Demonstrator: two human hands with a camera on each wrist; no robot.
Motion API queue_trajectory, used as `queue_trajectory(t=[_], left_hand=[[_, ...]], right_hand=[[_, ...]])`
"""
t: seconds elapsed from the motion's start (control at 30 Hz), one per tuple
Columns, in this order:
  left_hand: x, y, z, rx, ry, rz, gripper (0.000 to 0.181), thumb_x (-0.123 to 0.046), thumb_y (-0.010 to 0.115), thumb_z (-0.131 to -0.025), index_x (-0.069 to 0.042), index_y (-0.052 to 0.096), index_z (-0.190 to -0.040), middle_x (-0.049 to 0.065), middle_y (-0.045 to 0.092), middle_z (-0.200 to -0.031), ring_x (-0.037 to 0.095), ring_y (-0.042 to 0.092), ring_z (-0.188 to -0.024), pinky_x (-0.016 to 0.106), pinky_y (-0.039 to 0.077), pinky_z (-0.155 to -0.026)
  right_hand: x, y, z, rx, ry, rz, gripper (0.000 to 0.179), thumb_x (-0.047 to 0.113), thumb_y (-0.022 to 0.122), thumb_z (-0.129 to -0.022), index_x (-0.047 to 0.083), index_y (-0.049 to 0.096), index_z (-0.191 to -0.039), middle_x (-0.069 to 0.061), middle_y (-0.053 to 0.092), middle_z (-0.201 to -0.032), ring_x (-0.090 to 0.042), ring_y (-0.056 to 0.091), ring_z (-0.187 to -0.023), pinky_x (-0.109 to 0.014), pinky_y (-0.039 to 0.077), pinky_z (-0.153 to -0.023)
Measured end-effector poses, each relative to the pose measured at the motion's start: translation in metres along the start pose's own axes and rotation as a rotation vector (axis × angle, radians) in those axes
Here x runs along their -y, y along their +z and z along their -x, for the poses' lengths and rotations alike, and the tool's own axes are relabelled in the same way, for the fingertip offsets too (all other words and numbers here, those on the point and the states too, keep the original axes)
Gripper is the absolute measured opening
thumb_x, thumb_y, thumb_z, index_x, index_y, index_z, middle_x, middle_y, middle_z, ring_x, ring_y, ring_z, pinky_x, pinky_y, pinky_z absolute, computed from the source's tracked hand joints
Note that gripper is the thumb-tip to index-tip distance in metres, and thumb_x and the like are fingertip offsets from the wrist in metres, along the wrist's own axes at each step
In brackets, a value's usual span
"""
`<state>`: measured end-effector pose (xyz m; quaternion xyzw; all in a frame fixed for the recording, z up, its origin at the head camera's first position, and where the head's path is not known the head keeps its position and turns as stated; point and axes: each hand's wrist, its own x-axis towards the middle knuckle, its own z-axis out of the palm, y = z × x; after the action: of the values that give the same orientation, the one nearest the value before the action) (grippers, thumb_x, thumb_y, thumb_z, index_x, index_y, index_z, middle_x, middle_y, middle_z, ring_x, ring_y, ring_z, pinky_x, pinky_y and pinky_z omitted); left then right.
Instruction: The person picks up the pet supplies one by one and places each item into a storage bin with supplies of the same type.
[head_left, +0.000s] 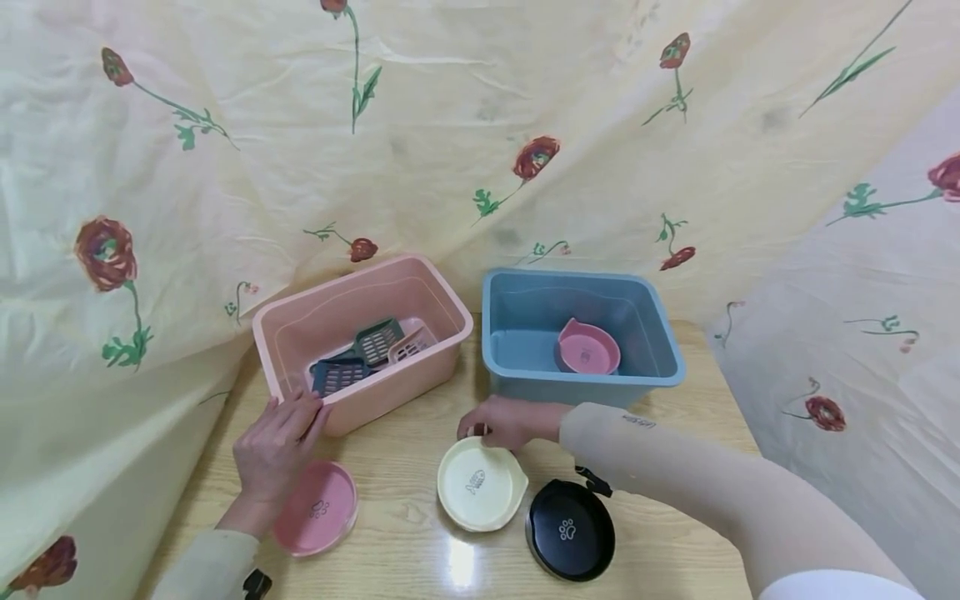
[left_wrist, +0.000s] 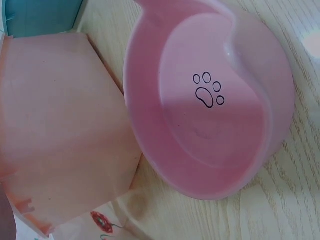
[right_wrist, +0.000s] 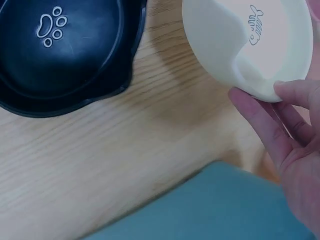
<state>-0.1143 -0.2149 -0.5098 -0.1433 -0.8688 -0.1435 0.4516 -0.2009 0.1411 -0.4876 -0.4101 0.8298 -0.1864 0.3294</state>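
Observation:
My right hand (head_left: 501,423) pinches the far rim of a cream pet bowl (head_left: 480,487) with a fish-bone print, thumb above and fingers beneath in the right wrist view. On the near left corner of a pink plastic bin (head_left: 397,392), my left hand (head_left: 273,454) grips the rim. Inside that bin lie a dark green litter scoop (head_left: 378,340), a dark blue scoop (head_left: 341,377) and a pink scoop (head_left: 412,343). A pink bowl (head_left: 318,510) with a paw print sits beside my left wrist. Under my right forearm stands a black paw-print bowl (head_left: 572,533).
A blue bin (head_left: 585,382) stands right of the pink one, with a smaller-looking pink bowl (head_left: 590,348) in it. Flowered cloth (head_left: 450,125) hangs behind and at both sides of the wooden table (head_left: 405,550).

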Motion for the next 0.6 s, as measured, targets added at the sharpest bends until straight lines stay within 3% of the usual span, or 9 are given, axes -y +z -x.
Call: queue_trajectory(t=[0.3, 0.43, 0.6], left_hand=[[0.001, 0.000, 0.001, 0.008, 0.004, 0.002, 0.047, -0.044, 0.056, -0.111, -0.009, 0.081, -0.093, 0.019, 0.079, -0.104, 0.039, 0.079, -0.094, 0.061, 0.064, -0.079], [0.000, -0.002, 0.001, 0.035, 0.006, -0.012, 0.048, -0.045, 0.055, -0.112, -0.009, 0.080, -0.093, 0.018, 0.079, -0.104, 0.038, 0.080, -0.095, 0.060, 0.064, -0.080], [-0.002, -0.002, 0.000, 0.024, 0.002, 0.000, 0.048, -0.045, 0.055, -0.111, -0.009, 0.081, -0.094, 0.017, 0.080, -0.103, 0.038, 0.080, -0.095, 0.060, 0.064, -0.081]], right_hand=[[0.043, -0.040, 0.019, 0.008, -0.001, -0.063, 0.034, -0.005, 0.065, -0.101, 0.014, 0.073, -0.128, -0.005, 0.074, -0.107, -0.008, 0.068, -0.082, -0.025, 0.061, -0.052], [0.058, -0.071, 0.030, -0.015, -0.011, -0.069, 0.036, -0.005, 0.065, -0.101, 0.013, 0.072, -0.131, -0.006, 0.074, -0.107, -0.011, 0.070, -0.083, -0.029, 0.063, -0.053], [0.069, -0.117, 0.046, -0.050, 0.025, -0.047, 0.038, -0.002, 0.065, -0.103, 0.014, 0.071, -0.136, -0.006, 0.073, -0.110, -0.016, 0.071, -0.093, -0.033, 0.066, -0.059]])
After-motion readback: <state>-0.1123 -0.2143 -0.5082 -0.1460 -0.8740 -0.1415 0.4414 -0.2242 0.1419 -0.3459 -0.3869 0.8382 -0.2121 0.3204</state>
